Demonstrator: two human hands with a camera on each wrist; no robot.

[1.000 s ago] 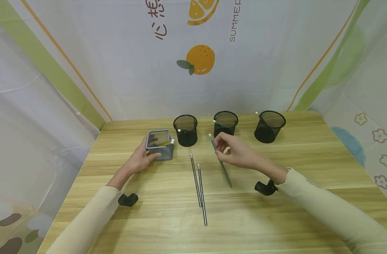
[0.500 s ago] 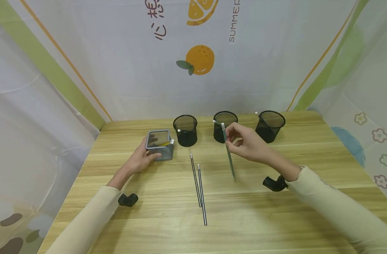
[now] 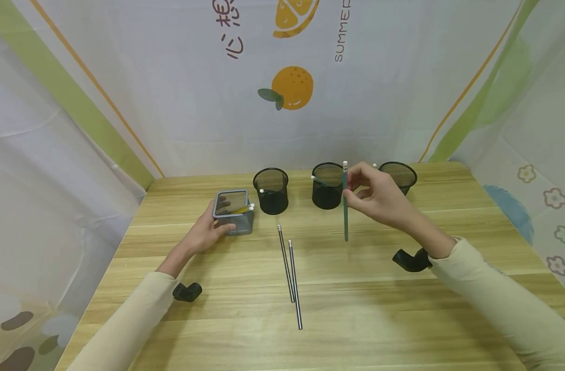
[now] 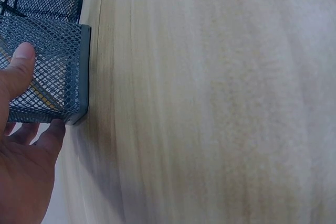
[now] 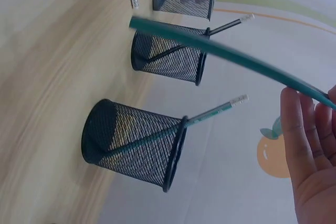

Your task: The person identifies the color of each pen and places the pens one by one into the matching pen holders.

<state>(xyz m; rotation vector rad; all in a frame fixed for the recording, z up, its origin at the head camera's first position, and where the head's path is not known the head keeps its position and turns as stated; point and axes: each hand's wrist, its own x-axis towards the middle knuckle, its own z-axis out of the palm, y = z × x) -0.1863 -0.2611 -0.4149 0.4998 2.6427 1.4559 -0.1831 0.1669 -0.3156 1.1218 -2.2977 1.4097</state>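
Note:
My left hand (image 3: pixel 207 230) grips the grey square mesh pen holder (image 3: pixel 239 224) on the table, its thumb on the near wall; yellow pencils with white erasers lean inside. In the left wrist view the fingers (image 4: pixel 51 137) lie against the holder's side. My right hand (image 3: pixel 379 195) pinches a green pencil (image 3: pixel 345 216) near its eraser end, upright and lifted over the table. It stands just in front and to the right of the middle round black mesh cup (image 3: pixel 326 198), which holds another green pencil (image 5: pixel 210 114). Two dark striped pencils (image 3: pixel 286 263) (image 3: pixel 296 288) lie at the table's centre.
A round black mesh cup (image 3: pixel 273 202) with a dark pencil stands right of the square holder. Another black mesh cup (image 3: pixel 399 175), partly behind my right hand, stands at the right. A white printed curtain (image 3: pixel 194 129) hangs behind the wooden table (image 3: pixel 217 330).
My right hand has moved right and away from me, raising the green pencil and tilting it from slanted to upright. The left hand and the square holder have stayed put.

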